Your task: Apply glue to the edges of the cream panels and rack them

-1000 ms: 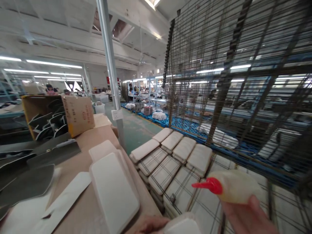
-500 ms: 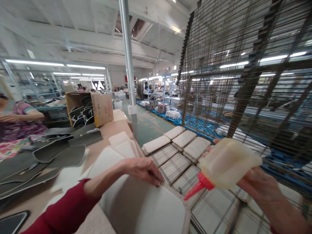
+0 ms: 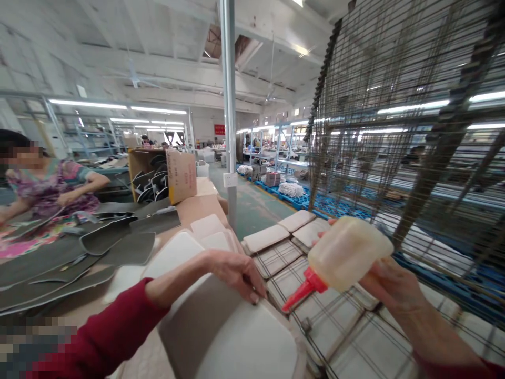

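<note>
My left hand [image 3: 236,271] is closed in a pinch on the far edge of a curved white panel [image 3: 248,342] with a greyish border. In my right hand [image 3: 389,281] is a translucent squeeze bottle [image 3: 349,255] with yellowish contents, tilted downward. Its red nozzle [image 3: 302,292] points left, the tip close to the panel's right edge, near my left fingertips. Whether the tip touches the edge, I cannot tell. More white panels [image 3: 211,231] lie stacked beyond my left hand.
White pads lie on a wire rack [image 3: 323,321] at right, beneath a raised stack of wire racks [image 3: 366,105]. A metal post [image 3: 229,105] stands ahead. Left are dark grey pieces [image 3: 118,247], a carton [image 3: 183,176] and a seated person [image 3: 51,184].
The bottle's nozzle has moved along the panel's edge, closer to my left hand. My left hand keeps its pinch. The view has turned left, showing more of the other person.
</note>
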Tool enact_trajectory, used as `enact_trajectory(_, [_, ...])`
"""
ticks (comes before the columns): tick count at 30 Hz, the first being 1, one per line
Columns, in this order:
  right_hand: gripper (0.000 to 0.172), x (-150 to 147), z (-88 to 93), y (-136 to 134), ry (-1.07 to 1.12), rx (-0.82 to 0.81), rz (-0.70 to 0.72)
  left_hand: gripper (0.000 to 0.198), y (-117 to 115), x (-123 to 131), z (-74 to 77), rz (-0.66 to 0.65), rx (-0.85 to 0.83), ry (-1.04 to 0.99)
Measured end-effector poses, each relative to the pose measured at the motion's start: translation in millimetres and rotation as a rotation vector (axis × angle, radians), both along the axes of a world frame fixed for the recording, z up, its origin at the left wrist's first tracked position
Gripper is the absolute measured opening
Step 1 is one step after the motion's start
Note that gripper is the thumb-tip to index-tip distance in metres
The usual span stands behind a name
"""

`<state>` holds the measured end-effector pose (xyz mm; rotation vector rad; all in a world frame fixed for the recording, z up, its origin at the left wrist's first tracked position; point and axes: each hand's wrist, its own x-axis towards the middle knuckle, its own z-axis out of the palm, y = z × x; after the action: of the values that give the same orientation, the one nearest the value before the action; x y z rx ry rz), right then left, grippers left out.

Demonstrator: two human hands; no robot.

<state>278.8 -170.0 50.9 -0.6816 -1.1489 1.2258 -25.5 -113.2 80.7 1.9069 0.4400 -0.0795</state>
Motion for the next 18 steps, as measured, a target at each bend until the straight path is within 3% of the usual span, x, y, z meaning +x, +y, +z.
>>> enact_trajectory(3, [0.072, -7.8, 5.1, 9.1, 0.037, 0.002, 0.070, 0.055, 5.0, -12.1, 0.3, -0.016, -0.012, -0.012])
enact_trajectory(7, [0.084, -11.8, -5.1, 20.7, 0.079, -0.052, 0.077, 0.050, 11.3, -27.8, -1.9, 0.015, 0.014, -0.056])
enact_trajectory(15, [0.076, -32.1, -19.4, 38.2, 0.095, -0.201, -0.039, 0.051, 29.5, -48.3, -17.6, 0.047, 0.057, -0.061])
enact_trajectory(18, [0.071, -35.4, -23.3, 41.5, 0.040, -0.165, 0.055, 0.047, 34.3, -52.9, -16.8, 0.063, 0.060, -0.100])
